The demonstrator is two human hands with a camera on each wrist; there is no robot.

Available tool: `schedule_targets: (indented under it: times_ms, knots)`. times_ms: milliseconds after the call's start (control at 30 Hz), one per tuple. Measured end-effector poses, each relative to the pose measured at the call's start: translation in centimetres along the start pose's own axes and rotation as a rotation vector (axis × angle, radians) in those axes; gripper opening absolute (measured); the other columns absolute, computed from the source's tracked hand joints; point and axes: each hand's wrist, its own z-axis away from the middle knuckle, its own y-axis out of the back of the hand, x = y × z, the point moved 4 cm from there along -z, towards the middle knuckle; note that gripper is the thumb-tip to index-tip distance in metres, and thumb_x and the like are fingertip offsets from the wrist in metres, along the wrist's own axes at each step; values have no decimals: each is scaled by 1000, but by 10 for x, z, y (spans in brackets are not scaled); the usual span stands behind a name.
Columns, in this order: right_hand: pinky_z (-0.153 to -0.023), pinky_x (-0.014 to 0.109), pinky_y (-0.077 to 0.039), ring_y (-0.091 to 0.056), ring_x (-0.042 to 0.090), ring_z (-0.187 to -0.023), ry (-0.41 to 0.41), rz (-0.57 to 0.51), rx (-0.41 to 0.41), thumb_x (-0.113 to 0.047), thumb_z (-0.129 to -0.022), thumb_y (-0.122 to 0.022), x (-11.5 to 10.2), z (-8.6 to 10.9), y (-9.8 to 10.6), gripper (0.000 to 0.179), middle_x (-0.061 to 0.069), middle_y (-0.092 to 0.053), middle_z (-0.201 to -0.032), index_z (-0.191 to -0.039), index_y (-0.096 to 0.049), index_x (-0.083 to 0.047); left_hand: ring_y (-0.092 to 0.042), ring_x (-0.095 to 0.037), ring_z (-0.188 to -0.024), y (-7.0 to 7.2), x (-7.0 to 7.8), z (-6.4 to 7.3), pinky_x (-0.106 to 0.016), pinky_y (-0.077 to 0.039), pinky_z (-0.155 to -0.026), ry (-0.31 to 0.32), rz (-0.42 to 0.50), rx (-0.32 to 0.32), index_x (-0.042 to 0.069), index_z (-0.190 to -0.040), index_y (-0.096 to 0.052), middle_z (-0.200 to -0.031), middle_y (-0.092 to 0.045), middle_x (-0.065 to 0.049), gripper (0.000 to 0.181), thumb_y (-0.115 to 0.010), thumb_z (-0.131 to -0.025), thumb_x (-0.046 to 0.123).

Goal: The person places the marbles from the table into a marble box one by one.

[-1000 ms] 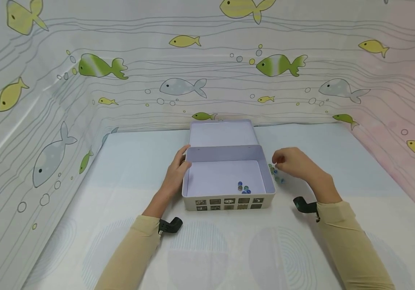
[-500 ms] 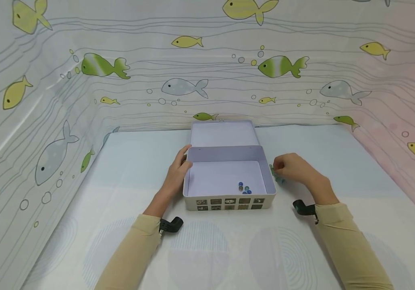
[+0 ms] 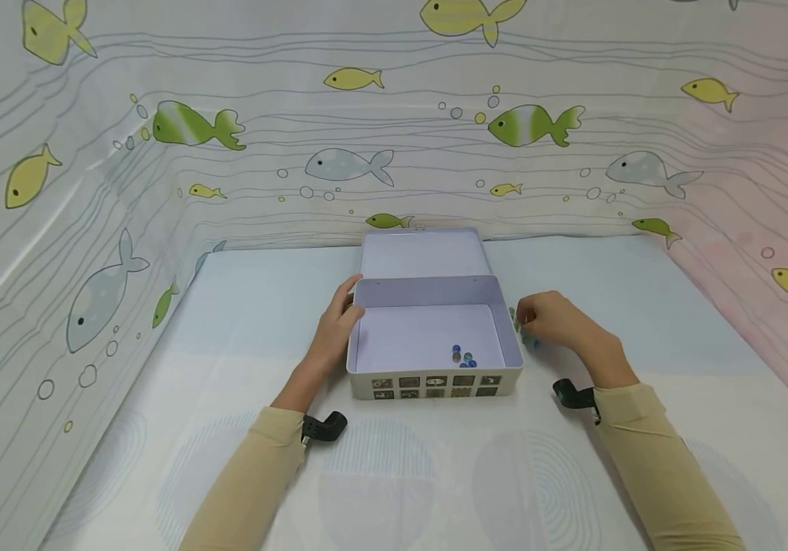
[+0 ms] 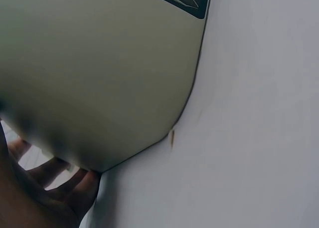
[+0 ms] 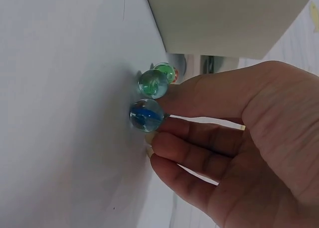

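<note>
Roll-away risk: the blue-swirl marble (image 5: 147, 114) is round and smooth, so a fingertip pressing off-centre would likely send it skidding across the bench (image 3: 435, 474).
Knock-on risk: the green-swirl marble (image 5: 153, 84) sits touching it or just beside it — closing on one could shove the other away.
Box-wall risk: the right hand (image 3: 555, 317) is near the right side of the hinged-lid box (image 3: 361, 387), and its knuckles might bump that wall if it swings across too low.
Blue-swirl position: in the right wrist view, right at the tips of thumb and forefinger; actual contact is hard to judge.
Green-swirl position: near the thumb tip, with a green-and-red marble (image 5: 165, 72) beyond it on the box side.
Right fingers: bent, thumb and fingertips close together; whether they clamp a marble I cannot tell.
Left fingers: the left hand (image 3: 334, 330) grips the box's left wall, thumb over the rim, fingers outside.
Inside the box: a cluster of marbles (image 3: 467, 357) on its floor, near the front right corner — well apart from the left hand.
</note>
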Motion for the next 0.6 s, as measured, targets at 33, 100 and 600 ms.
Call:
schedule_targets:
  times_ms: [33,100,600]
  knots:
    - [-59,30,-46,-55,19,-71,-2,-1,-1,-2,-82,-62,0,0,0,12,7,-64,-80,-91,-70,-4,-37,-36,-146,0,0,0,-60,-30,-117,1,0,0,21,-159,-24,-158,-36,-17,60,-39,-101,15]
    - [-59,29,-45,-55,19,-71,-5,0,-2,-1,-81,-61,0,0,0,14,7,-63,-80,-91,-70,-4,-37,-37,-146,0,0,-1,-61,-30,-116,1,-6,1,21,-159,-24,-158,-36,-17,61,-39,-100,15]
    - [-59,30,-45,-55,20,-72,9,2,1,1,-79,-58,-3,2,4,17,8,-64,-83,-91,-68,-5,-35,-35,-147,-1,-23,-15,-61,-28,-117,17,4,6,25,-159,-23,-160,-34,-15,61,-40,-101,17]
